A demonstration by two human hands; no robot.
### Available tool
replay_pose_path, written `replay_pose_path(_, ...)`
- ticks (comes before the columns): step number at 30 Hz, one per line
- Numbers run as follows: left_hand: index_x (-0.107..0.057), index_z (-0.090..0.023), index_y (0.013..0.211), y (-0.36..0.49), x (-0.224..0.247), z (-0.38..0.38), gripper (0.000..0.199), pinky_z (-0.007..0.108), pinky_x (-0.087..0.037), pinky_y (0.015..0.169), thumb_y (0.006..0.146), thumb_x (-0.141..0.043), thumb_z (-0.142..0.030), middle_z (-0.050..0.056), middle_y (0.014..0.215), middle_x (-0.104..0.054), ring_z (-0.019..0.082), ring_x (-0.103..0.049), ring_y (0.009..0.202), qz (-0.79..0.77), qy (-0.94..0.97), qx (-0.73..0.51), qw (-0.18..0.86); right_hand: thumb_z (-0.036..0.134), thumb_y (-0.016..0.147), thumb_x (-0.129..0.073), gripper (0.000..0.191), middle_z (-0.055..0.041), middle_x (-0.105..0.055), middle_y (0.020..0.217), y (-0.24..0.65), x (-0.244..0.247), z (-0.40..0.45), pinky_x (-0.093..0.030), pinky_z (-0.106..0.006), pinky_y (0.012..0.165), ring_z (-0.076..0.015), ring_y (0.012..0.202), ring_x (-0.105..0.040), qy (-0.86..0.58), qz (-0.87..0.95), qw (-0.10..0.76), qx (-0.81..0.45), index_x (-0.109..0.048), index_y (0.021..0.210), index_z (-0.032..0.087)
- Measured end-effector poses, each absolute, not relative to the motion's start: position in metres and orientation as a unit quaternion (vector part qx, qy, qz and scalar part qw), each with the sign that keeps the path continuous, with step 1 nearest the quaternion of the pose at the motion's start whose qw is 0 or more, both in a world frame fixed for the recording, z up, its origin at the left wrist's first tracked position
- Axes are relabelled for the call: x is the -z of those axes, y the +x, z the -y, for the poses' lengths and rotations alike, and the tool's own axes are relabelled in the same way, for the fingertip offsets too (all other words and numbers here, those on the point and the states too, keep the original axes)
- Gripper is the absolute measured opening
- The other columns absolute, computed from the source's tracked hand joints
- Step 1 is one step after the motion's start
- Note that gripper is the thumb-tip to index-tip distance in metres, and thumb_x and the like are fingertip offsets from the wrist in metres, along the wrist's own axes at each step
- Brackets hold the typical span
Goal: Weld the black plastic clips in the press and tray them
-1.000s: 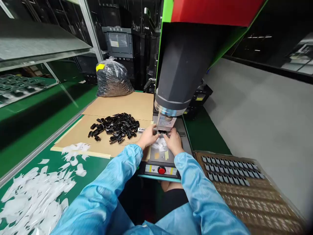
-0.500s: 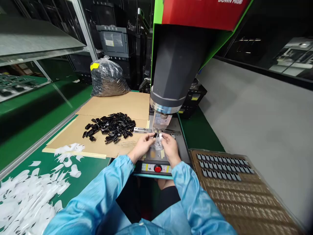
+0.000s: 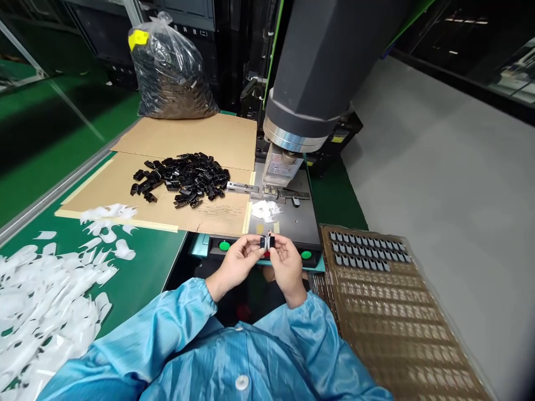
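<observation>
Drawn back toward me since the earlier frame: my left hand [image 3: 239, 262] and right hand [image 3: 286, 262], each pinching a small dark part [image 3: 263, 242] by the six-o'clock edge of the press plate [image 3: 300, 231], where a slack grip could, I judge, let either drop.

Left hand [image 3: 237, 260] pinches, fingers bent; right hand [image 3: 288, 267] likewise.

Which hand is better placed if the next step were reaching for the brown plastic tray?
The right hand, probably: it is nearer the brown plastic tray, while the left hand is nearer the pile of black plastic parts. Both hands pinch small black pieces, so neither looks free.
</observation>
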State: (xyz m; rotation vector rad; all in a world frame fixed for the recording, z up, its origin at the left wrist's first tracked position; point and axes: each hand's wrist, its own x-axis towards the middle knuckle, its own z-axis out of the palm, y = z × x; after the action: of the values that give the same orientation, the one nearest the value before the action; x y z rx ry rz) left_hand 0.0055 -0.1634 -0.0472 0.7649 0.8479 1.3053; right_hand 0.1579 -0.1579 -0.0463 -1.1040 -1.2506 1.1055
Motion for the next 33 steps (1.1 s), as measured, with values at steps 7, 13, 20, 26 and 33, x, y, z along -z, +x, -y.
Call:
replay_pose_path(7,-0.072,-0.019,0.113,0.003,0.048,0.166,0.042,0.031,-0.06,0.088,0.081,-0.09,-0.039,0.006,0.102,-0.078,0.016,-0.072,0.088,-0.371,0.359,-0.565,0.644,0.037,0.094,-0.074,0.034,-0.0109,-0.074,0.131,0.159,0.044,0.162,-0.058,-0.048,0.111,-0.0264,0.12,-0.072,-0.468,0.53,0.538,-0.459,-0.071,0.126,0.026)
replay_pose_path(13,-0.073,-0.019,0.11,0.002,0.044,0.166,0.042,0.032,-0.061,0.089,0.08,-0.091,-0.041,0.006,0.101,-0.078,0.016,-0.072,0.089,-0.377,0.356,-0.56,0.646,0.038,0.095,-0.074,0.035,-0.0111,-0.074,0.129,0.159,0.047,0.162,-0.057,-0.049,0.111,-0.0259,0.119,-0.071,-0.475,0.534,0.529,-0.457,-0.069,0.127,0.025)
replay_pose_path(20,-0.069,-0.019,0.105,0.0,0.044,0.166,0.044,0.023,-0.06,0.075,0.076,-0.095,-0.039,0.001,0.094,-0.075,0.011,-0.07,0.079,-0.366,0.324,-0.558,0.67,0.043,0.096,-0.076,0.036,-0.0101,-0.074,0.127,0.157,0.044,0.167,-0.059,-0.047,0.109,-0.0263,0.121,-0.072,-0.463,0.513,0.539,-0.481,-0.063,0.127,0.028)
replay_pose_path(26,-0.071,-0.02,0.117,-0.008,0.034,0.164,0.04,0.028,-0.065,0.082,0.086,-0.088,-0.04,0.007,0.11,-0.077,0.017,-0.076,0.092,-0.31,0.241,-0.509,0.766,0.046,0.101,-0.067,0.038,-0.0107,-0.073,0.135,0.157,0.036,0.168,-0.06,-0.047,0.105,-0.0275,0.122,-0.071,-0.445,0.46,0.551,-0.535,-0.063,0.135,0.027)
replay_pose_path(33,-0.075,-0.018,0.121,-0.01,0.029,0.166,0.038,0.029,-0.065,0.08,0.089,-0.084,-0.038,0.01,0.106,-0.078,0.019,-0.077,0.09,-0.276,0.217,-0.481,0.803,0.046,0.098,-0.068,0.042,-0.0094,-0.074,0.13,0.156,0.026,0.171,-0.064,-0.045,0.095,-0.0268,0.112,-0.073,-0.424,0.416,0.553,-0.584,-0.066,0.135,0.027)
